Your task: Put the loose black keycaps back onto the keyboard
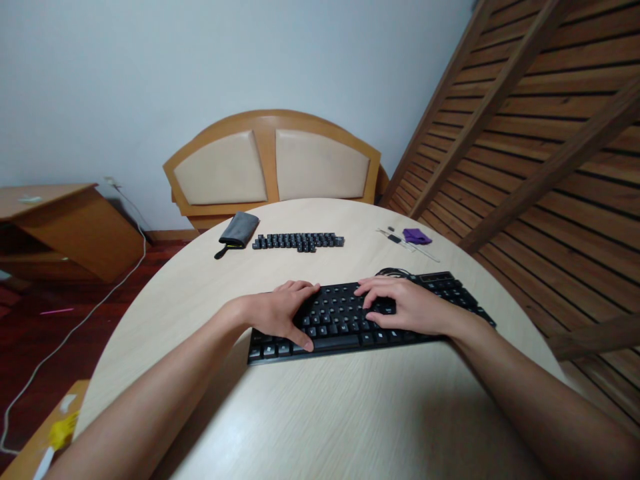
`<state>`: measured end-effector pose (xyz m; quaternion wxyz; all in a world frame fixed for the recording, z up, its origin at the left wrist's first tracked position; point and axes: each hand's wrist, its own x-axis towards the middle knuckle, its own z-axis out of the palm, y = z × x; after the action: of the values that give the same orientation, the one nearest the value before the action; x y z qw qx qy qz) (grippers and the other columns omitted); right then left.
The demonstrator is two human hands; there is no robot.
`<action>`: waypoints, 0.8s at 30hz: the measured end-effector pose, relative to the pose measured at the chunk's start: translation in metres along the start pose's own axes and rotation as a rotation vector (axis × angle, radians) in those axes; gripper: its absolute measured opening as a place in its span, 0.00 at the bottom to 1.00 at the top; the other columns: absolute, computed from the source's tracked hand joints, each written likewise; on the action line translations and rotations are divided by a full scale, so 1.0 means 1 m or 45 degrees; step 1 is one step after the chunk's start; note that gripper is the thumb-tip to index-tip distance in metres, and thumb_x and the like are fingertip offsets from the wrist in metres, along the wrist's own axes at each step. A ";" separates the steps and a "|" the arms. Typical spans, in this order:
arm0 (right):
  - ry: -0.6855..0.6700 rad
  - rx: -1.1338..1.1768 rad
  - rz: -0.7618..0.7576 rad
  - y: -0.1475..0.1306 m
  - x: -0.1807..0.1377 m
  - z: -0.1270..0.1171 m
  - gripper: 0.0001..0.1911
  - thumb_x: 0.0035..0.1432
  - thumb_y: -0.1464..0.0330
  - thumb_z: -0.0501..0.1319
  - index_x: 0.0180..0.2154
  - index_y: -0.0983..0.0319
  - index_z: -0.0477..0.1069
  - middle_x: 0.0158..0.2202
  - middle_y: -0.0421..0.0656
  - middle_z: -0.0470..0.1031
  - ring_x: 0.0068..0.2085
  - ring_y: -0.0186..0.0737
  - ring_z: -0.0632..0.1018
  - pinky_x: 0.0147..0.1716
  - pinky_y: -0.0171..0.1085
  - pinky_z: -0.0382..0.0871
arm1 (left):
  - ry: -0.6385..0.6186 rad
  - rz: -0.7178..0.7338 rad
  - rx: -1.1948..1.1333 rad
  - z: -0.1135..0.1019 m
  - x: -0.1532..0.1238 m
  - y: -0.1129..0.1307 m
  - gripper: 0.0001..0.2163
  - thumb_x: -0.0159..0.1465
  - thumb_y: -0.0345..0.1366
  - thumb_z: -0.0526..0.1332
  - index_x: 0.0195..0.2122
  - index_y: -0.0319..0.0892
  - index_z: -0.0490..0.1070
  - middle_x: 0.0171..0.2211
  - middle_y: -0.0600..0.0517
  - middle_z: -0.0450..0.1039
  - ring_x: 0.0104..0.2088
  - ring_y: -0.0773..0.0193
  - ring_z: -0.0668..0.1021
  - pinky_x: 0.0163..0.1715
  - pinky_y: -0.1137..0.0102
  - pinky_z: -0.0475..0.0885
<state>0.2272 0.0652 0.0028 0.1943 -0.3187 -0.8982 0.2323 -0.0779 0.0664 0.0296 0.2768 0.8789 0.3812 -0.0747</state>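
Observation:
A black keyboard [343,327] lies on the round wooden table, slightly tilted in my view. Its upper keys look like small posts without caps, while the lower rows carry lettered keys. Across its left end rests my left hand [281,313], fingers toward the far edge and thumb spread on the near row beside the space bar. My right hand [397,303] is bent over the right-middle keys, its fingers curved and apart, the fingertips touching or just above them. Nothing shows between the fingers of either hand. Loose black keycaps [299,241] stand in rows beyond the keyboard.
A grey cloth or pouch [241,229] with a black loop lies left of the keycaps. Far right are thin wire-like tools [411,245] and a folded purple cloth [417,237]. The coiled cable [395,272] sits behind the keyboard. A wooden headboard [273,160] stands past the table.

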 end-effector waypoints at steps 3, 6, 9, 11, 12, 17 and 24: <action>-0.012 -0.038 0.011 -0.002 0.000 0.000 0.05 0.57 0.64 0.65 0.35 0.58 0.76 0.51 0.46 0.79 0.58 0.50 0.75 0.58 0.50 0.65 | -0.008 -0.023 -0.009 0.000 0.000 0.000 0.54 0.51 0.60 0.68 0.71 0.38 0.45 0.70 0.36 0.49 0.69 0.40 0.55 0.67 0.50 0.54; -0.013 -0.081 0.018 -0.005 0.000 0.001 0.04 0.57 0.65 0.65 0.35 0.58 0.76 0.51 0.46 0.79 0.56 0.50 0.76 0.57 0.48 0.67 | -0.012 -0.028 -0.015 0.000 0.000 0.000 0.54 0.51 0.60 0.68 0.71 0.39 0.44 0.70 0.36 0.49 0.69 0.40 0.55 0.66 0.49 0.54; -0.009 -0.147 -0.003 -0.010 0.001 0.002 0.05 0.58 0.66 0.63 0.36 0.58 0.77 0.52 0.46 0.78 0.55 0.49 0.77 0.55 0.47 0.68 | -0.006 -0.010 -0.018 0.001 0.000 0.000 0.54 0.50 0.60 0.68 0.72 0.41 0.44 0.70 0.36 0.49 0.69 0.39 0.54 0.66 0.47 0.54; -0.006 -0.203 -0.018 -0.014 0.001 0.002 0.06 0.59 0.66 0.63 0.37 0.58 0.77 0.51 0.47 0.78 0.54 0.49 0.77 0.55 0.47 0.69 | -0.004 -0.004 -0.016 0.001 0.000 0.000 0.54 0.50 0.60 0.67 0.72 0.41 0.44 0.70 0.36 0.49 0.69 0.39 0.54 0.66 0.47 0.54; -0.008 -0.230 -0.022 -0.015 0.001 0.001 0.06 0.60 0.66 0.62 0.37 0.58 0.78 0.51 0.47 0.79 0.53 0.50 0.77 0.54 0.48 0.69 | -0.005 -0.006 -0.014 0.001 0.000 0.000 0.54 0.51 0.60 0.67 0.72 0.40 0.44 0.70 0.36 0.49 0.69 0.39 0.54 0.66 0.47 0.54; -0.021 -0.282 -0.043 -0.017 0.000 0.000 0.08 0.63 0.64 0.62 0.40 0.59 0.79 0.49 0.47 0.80 0.51 0.49 0.78 0.54 0.48 0.69 | -0.011 -0.020 -0.014 0.001 0.001 -0.001 0.55 0.50 0.60 0.68 0.71 0.38 0.44 0.70 0.35 0.48 0.69 0.39 0.54 0.66 0.48 0.54; -0.045 -0.164 0.034 -0.014 -0.003 -0.003 0.08 0.63 0.64 0.61 0.39 0.56 0.80 0.49 0.44 0.80 0.48 0.47 0.80 0.50 0.45 0.71 | -0.003 -0.008 -0.003 0.000 0.000 0.001 0.54 0.51 0.60 0.67 0.71 0.40 0.44 0.70 0.36 0.49 0.68 0.40 0.55 0.66 0.48 0.55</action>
<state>0.2244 0.0542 0.0127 0.1545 -0.3384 -0.9102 0.1822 -0.0776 0.0657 0.0302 0.2781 0.8773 0.3838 -0.0763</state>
